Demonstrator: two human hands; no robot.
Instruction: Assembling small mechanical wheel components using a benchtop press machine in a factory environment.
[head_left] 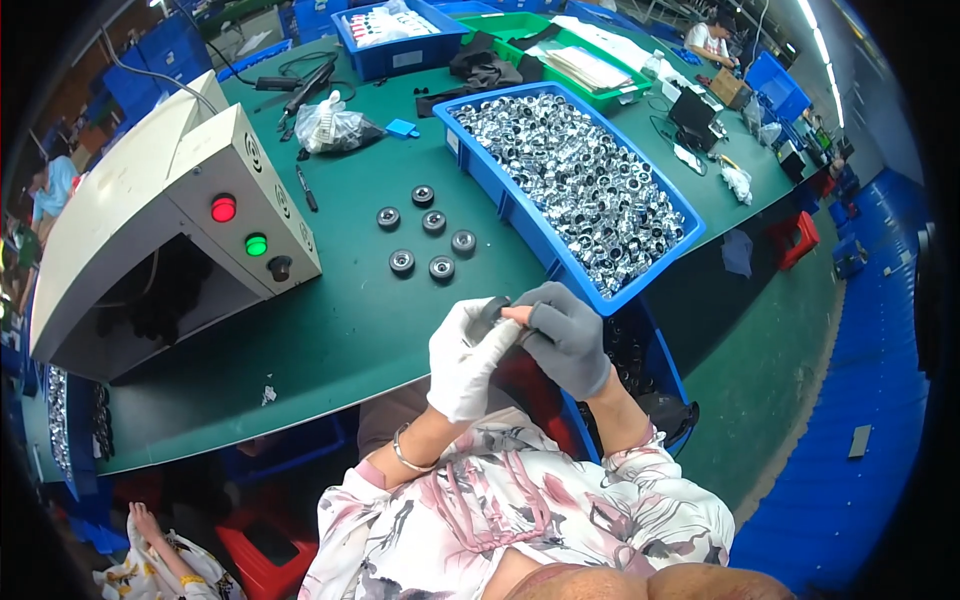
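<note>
A dark part [496,307], probably light and stiff, is pinched between left hand [465,355] and right hand [566,338], best gripped by its edge.

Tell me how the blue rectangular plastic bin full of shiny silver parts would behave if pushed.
The blue rectangular plastic bin is probably heavy, being filled with small shiny silver parts. Its low, broad shape suggests it would slide rather than tip. The loosely heaped parts may shift or spill if jolted.
</note>
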